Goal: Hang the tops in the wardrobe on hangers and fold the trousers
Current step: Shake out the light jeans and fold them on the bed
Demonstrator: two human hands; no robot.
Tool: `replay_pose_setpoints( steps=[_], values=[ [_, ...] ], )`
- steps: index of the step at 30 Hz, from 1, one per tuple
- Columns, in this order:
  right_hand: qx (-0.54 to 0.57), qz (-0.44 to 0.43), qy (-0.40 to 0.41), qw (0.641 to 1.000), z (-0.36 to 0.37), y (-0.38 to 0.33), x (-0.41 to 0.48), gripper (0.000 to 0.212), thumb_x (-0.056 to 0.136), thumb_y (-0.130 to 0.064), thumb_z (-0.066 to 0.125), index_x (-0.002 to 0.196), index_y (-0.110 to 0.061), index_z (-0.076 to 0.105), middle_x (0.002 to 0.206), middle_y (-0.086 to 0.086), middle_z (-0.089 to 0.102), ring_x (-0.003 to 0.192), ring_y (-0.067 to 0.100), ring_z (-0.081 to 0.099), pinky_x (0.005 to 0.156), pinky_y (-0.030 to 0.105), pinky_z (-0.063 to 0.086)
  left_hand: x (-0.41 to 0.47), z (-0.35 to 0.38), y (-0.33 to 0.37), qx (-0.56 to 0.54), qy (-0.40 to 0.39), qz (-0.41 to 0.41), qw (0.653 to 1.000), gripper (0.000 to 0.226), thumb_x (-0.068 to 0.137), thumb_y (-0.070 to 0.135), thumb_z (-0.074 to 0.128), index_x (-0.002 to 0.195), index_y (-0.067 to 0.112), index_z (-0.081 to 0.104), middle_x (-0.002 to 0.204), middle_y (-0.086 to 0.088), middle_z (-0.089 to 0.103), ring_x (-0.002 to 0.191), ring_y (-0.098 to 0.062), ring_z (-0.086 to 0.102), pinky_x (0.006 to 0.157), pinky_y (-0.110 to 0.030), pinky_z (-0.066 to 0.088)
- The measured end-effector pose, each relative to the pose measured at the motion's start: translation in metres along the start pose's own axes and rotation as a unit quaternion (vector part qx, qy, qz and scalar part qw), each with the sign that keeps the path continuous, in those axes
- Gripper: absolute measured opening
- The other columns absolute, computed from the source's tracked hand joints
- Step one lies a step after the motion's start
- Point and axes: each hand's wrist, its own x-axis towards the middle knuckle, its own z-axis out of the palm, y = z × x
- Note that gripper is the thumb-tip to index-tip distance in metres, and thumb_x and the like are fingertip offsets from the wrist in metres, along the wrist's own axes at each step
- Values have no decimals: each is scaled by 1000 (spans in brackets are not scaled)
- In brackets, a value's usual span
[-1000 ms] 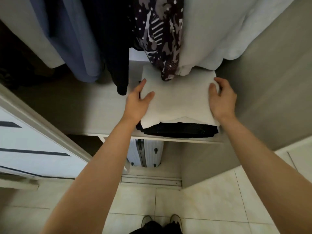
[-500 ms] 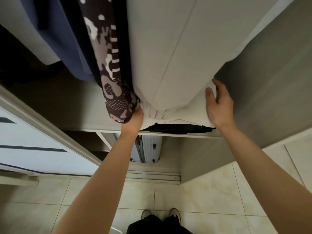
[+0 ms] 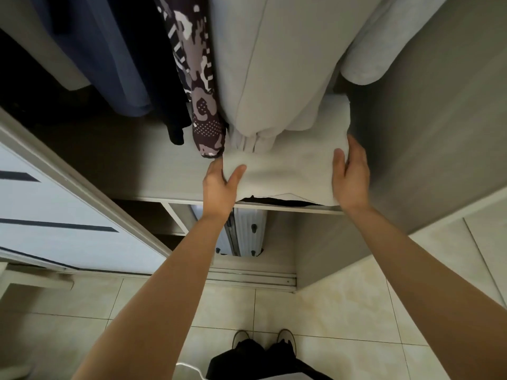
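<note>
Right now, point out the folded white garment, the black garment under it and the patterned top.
folded white garment (image 3: 288,174): head view, middle of its top face.
black garment (image 3: 274,200): head view, front edge showing beneath the white one.
patterned top (image 3: 204,111): head view, lower hanging part.

white suitcase (image 3: 251,231) | beige tiled floor (image 3: 343,325) | two shoes (image 3: 286,339) on tiles
</note>
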Motion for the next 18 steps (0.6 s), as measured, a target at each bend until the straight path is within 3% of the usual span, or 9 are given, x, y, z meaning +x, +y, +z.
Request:
replay_pose_setpoints(
  steps=[3,5,7,8,9,12,13,15,18],
  values=[
    [17,-11,21,1000,-5,-7,12,44,103,-24,44,144,-9,41,138,7,49,123,13,49,106,23,38,3,6,9,-39,35,13,999,36,93,28,66,126,20,53,99,12,62,91,-2,59,93,-26,52],
    [8,-41,14,999,-7,-5,14,43,103,-21,43,145,-12,40,138,2,47,122,6,47,106,13,35,4,9,10,-40,38,19,998,46,94,25,65,136,22,45,96,16,56,83,1,53,90,-17,47],
    [-35,-73,-4,997,-5,1,12,42,104,-21,39,146,-18,41,137,2,45,120,7,49,101,9,32,4,14,9,-8,23,48,999,55,96,24,62,145,17,37,125,3,57,107,-1,52,104,-24,42],
    [-56,-78,-11,995,-4,4,12,41,105,-22,37,146,-21,41,138,3,45,119,11,51,100,13,35,5,15,8,41,20,81,996,55,98,23,60,147,14,36,139,-4,50,117,-3,47,108,-27,39],
    [-74,-74,-15,994,-3,6,13,41,105,-24,35,146,-24,41,139,4,44,118,15,52,98,19,38,5,16,5,122,28,123,984,50,99,22,56,144,11,39,143,-11,46,118,-8,46,105,-32,42],
    [-108,-67,-32,991,-6,8,16,44,106,-30,29,149,-29,33,143,4,43,120,23,52,99,40,46,1,19,3,344,85,214,910,36,100,28,47,130,8,54,126,-19,55,109,-35,54,86,-48,50],
    [-110,-68,-42,991,-8,8,16,45,105,-31,27,150,-31,30,145,4,40,123,24,49,101,43,45,-2,18,4,379,71,212,898,41,102,33,42,134,9,52,130,-19,55,116,-36,52,93,-51,48],
    [-107,-67,-68,990,-9,7,12,47,105,-33,26,152,-36,23,151,3,33,131,22,43,106,39,40,-5,16,2,408,0,146,901,55,104,43,28,152,15,31,153,-13,37,141,-30,34,114,-50,31],
    [-107,-66,-91,988,-4,-1,5,49,105,-36,25,153,-41,13,154,2,28,134,20,40,103,32,38,0,10,2,416,-86,65,903,63,104,50,18,158,22,4,165,-5,12,151,-25,11,121,-49,17]
  ],
)
